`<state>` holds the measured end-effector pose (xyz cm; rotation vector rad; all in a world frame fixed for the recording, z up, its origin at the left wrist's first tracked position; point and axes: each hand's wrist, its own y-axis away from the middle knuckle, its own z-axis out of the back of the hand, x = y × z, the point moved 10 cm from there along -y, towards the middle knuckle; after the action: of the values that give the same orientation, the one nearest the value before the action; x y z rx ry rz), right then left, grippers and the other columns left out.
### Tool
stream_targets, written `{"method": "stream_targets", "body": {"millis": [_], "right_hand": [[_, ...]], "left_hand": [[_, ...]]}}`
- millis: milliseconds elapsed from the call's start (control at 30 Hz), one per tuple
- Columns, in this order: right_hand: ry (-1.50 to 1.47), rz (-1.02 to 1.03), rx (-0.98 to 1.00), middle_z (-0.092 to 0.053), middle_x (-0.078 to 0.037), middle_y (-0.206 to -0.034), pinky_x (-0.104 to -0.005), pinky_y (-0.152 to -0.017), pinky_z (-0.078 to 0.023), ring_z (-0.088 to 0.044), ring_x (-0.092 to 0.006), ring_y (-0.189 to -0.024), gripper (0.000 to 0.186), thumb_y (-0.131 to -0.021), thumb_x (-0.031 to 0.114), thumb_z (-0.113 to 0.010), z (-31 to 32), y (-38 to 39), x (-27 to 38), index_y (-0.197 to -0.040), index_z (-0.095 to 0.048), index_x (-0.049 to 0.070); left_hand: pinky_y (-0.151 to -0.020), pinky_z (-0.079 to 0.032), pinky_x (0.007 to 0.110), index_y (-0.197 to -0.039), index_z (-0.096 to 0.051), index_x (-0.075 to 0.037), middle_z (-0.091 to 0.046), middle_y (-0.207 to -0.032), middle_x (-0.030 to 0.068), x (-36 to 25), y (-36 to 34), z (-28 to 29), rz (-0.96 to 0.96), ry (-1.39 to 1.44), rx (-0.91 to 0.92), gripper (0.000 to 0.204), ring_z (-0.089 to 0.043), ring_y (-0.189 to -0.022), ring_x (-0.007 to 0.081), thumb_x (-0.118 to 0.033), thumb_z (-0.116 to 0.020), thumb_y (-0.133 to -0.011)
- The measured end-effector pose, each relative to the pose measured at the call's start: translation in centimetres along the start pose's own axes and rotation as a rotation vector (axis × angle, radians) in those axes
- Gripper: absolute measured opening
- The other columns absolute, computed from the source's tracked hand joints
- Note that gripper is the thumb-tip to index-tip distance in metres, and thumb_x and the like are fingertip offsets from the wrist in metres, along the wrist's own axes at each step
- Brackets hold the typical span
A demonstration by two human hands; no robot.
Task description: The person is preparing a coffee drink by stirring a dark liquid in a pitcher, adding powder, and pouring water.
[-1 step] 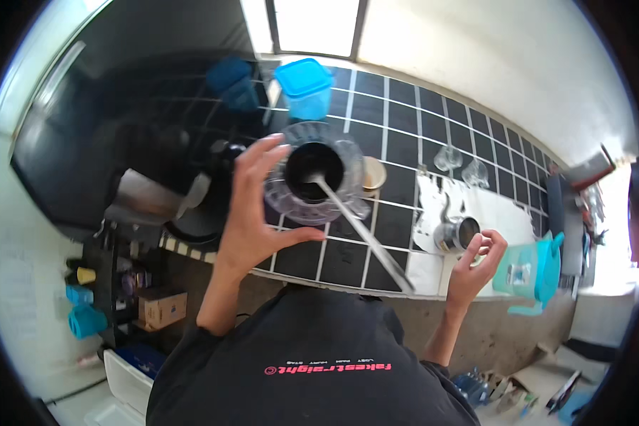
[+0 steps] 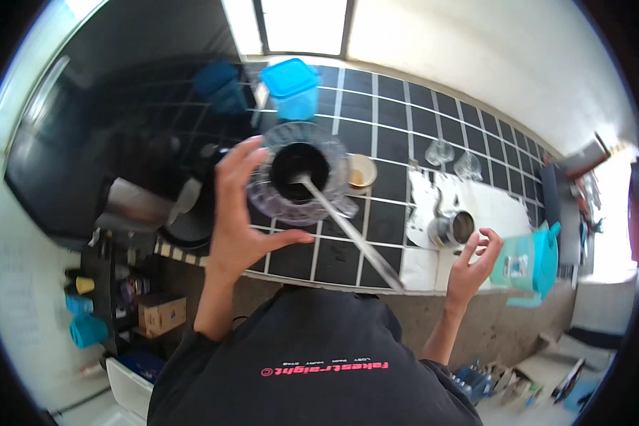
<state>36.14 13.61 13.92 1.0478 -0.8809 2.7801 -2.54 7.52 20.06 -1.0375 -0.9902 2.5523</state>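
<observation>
Seen from the view's centre, the left hand [image 2: 236, 224], at nine o'clock, spreads thumb and fingers wide beside a clear pitcher [image 2: 266, 204] holding a long-handled utensil [image 2: 351, 231]. The right hand [image 2: 473, 264], near four o'clock, bends its fingers beside a metal pot [image 2: 441, 231], grip unclear. Beyond, toward twelve o'clock, a blue-lidded container [image 2: 291, 82] stands on the black-tiled bench [image 2: 385, 234].

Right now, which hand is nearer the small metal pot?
Right. The right hand is close beside the small metal pot, on its near right side; contact is unclear. The left hand is well to the pot's left, beside the clear vessel.
</observation>
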Motion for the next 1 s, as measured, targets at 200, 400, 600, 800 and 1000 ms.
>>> {"method": "stream_targets", "body": {"millis": [200,400,600,800,1000], "right_hand": [[-0.195,-0.211,0.034,-0.055,-0.011,-0.109,-0.0347,-0.084,-0.044,-0.054,-0.0208,-0.097,0.029,-0.100,0.025,-0.053,-0.8,1.7,-11.5,-0.116,-0.052,0.001],[-0.484,-0.305,0.279,-0.055,-0.001,-0.072,-0.0240,-0.065,-0.039,-0.047,-0.0090,-0.068,0.033,-0.097,0.031,-0.062,-4.8,2.7,-16.4,-0.088,-0.055,0.001],[-0.709,-0.421,0.338,-0.052,0.001,-0.066,-0.0231,-0.059,-0.035,-0.042,-0.0062,-0.063,0.042,-0.090,0.036,-0.071,-6.3,3.3,-17.3,-0.087,-0.060,-0.004],[-0.685,-0.405,0.330,-0.047,0.005,-0.066,-0.0221,-0.057,-0.034,-0.040,-0.0046,-0.062,0.048,-0.080,0.032,-0.082,-7.0,2.9,-16.7,-0.098,-0.063,-0.008],[-0.911,-0.317,0.504,-0.052,0.006,-0.070,-0.0199,-0.058,-0.036,-0.046,-0.0022,-0.064,0.033,-0.079,0.024,-0.083,-6.2,-0.6,-6.6,-0.087,-0.062,0.000]], "left_hand": [[-0.108,-0.034,0.049,-0.136,-0.042,-0.007,-0.047,-0.137,0.0169,-4.6,0.6,3.2,-0.228,-0.093,-0.239,0.108,-0.047,-0.126,0.0337,-0.052,-0.092,-0.051],[-0.091,-0.042,0.041,-0.119,-0.068,-0.021,-0.057,-0.117,0.0015,-10.5,-2.1,-2.1,-0.329,-0.306,0.227,0.057,-0.052,-0.104,0.0241,-0.038,-0.078,-0.066],[-0.072,-0.044,0.035,-0.101,-0.072,-0.016,-0.055,-0.092,0.0007,-10.5,-2.8,-4.0,-0.376,-0.376,0.267,0.049,-0.052,-0.086,0.0215,-0.014,-0.083,-0.053],[-0.059,-0.042,0.027,-0.091,-0.072,-0.007,-0.054,-0.085,0.0034,-8.1,-3.9,-0.4,-0.155,-0.142,0.059,0.026,-0.053,-0.071,0.0168,-0.004,-0.079,-0.066],[-0.057,-0.045,0.022,-0.091,-0.074,-0.003,-0.059,-0.082,0.0047,-4.5,-5.2,3.6,-0.034,-0.038,-0.140,0.011,-0.058,-0.067,0.0108,0.000,-0.073,-0.080]]}}
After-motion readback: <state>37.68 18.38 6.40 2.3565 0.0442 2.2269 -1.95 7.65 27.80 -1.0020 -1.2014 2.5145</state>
